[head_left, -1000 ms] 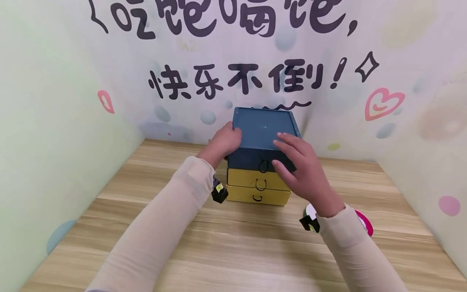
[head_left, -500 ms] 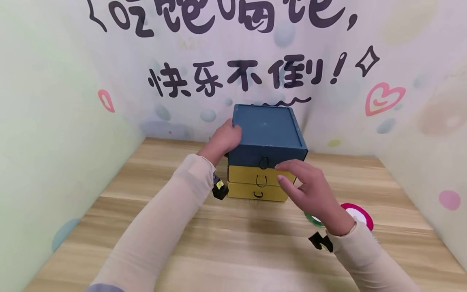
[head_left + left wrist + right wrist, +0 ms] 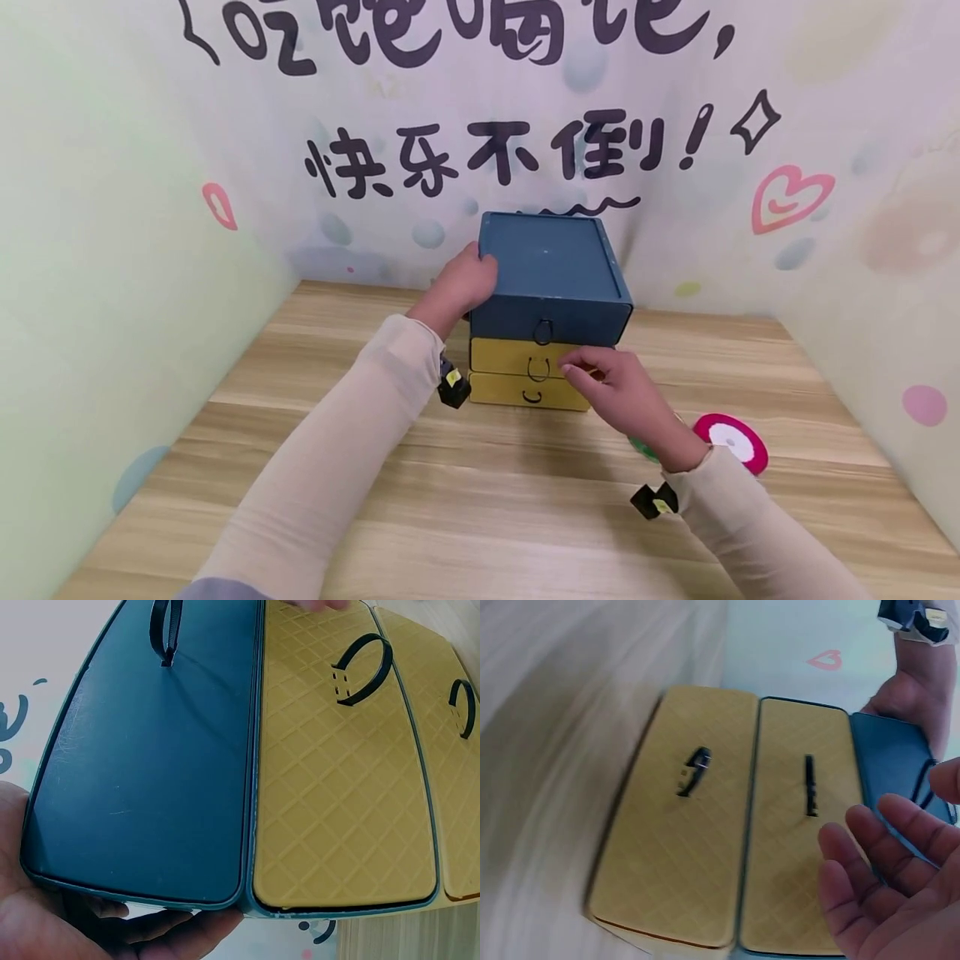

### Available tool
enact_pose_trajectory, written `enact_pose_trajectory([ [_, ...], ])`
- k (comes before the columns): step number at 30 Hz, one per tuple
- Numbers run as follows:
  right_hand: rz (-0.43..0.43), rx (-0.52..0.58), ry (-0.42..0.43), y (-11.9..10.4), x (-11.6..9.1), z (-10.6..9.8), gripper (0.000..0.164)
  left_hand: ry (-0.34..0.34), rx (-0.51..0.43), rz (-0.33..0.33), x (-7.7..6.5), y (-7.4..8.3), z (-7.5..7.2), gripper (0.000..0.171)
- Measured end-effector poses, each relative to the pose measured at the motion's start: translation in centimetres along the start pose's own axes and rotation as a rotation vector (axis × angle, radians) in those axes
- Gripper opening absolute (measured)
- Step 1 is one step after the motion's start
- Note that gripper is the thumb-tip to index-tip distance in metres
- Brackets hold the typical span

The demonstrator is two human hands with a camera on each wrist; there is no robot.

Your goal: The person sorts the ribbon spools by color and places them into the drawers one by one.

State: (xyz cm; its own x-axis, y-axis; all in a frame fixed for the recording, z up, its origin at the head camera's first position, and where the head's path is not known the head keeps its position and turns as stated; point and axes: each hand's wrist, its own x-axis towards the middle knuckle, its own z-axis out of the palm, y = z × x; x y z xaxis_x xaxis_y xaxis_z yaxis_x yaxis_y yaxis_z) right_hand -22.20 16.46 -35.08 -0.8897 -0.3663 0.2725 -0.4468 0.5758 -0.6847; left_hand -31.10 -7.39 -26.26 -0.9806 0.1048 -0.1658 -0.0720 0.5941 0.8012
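Observation:
A small drawer cabinet [image 3: 551,254] with a blue top stands near the back wall. Its top drawer [image 3: 150,787] is blue; the middle drawer [image 3: 337,787] and bottom drawer [image 3: 679,847] are yellow with a quilted pattern. All three fronts sit closed, each with a black loop handle. My left hand [image 3: 461,279] grips the cabinet's upper left edge, thumb on top and fingers along the side. Before the middle drawer's right half is my right hand [image 3: 626,392], its loosely bent fingers close to the middle loop handle [image 3: 537,370] and holding nothing.
On the wooden table [image 3: 450,517], right of the cabinet, lies a round red-rimmed disc [image 3: 757,446] with a white centre. A green disc [image 3: 643,450] beside it is partly hidden by my right wrist. The printed wall [image 3: 420,237] rises close behind the cabinet.
My right hand has come down from over the cabinet's right front to the middle drawer, its fingers drawing closer together. My left hand keeps its hold on the edge.

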Motion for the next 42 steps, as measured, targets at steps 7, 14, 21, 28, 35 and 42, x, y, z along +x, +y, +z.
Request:
enact_pose_trajectory([
  [7, 0.047, 0.031, -0.057, 1.2, 0.5, 0.9, 0.019, -0.012, 0.001, -0.015, 0.1, 0.2, 0.1, 0.059],
  [14, 0.142, 0.060, -0.113, 2.0, 0.9, 1.5, 0.026, -0.001, -0.007, -0.018, -0.1, 0.2, 0.1, 0.059],
  [21, 0.178, 0.191, -0.169, 2.8, 1.3, 2.2, 0.030, 0.016, -0.006, 0.001, 0.0, 0.1, 0.1, 0.059],
  [28, 0.187, 0.321, -0.219, 3.1, 1.7, 3.2, 0.036, 0.011, -0.023, 0.004, 0.0, 0.0, 0.2, 0.058],
  [35, 0.330, 0.578, -0.291, 2.8, 2.3, 4.0, 0.055, 0.019, -0.027, -0.001, -0.1, 0.0, 0.2, 0.057],
  [42, 0.391, 0.832, -0.347, 2.9, 3.0, 4.7, 0.068, 0.023, -0.035, 0.001, -0.1, 0.1, 0.2, 0.057],
])
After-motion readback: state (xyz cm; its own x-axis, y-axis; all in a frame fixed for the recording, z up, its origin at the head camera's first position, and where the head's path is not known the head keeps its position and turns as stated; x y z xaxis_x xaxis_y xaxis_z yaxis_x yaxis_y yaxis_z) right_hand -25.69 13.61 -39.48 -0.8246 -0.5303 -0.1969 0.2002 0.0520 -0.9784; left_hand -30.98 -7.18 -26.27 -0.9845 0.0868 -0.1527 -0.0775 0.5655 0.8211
